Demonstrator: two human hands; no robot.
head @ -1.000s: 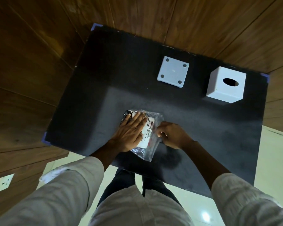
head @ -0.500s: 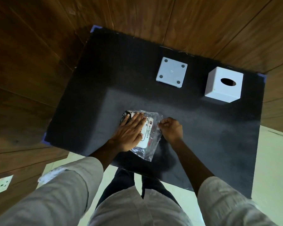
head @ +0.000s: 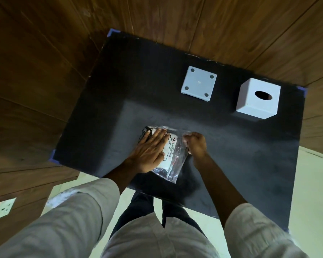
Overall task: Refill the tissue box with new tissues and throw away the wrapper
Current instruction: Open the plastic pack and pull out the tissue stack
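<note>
My left hand lies flat and spread wide on the clear plastic-wrapped pack of white tissues, pinning it to the black tabletop near the front edge, about midway along it. My right hand is curled narrow just beside it, fingers pinched on the loose clear wrapper at the pack's right side. The pack's long axis runs from the front edge toward the back, so the free plastic lies right under my right hand, the nearer one for tearing; I judge the pull should go rightward, away from my left palm. The white cube tissue box stands by the back right corner, well apart, its flat white square base plate with 4 dots to its left.
</note>
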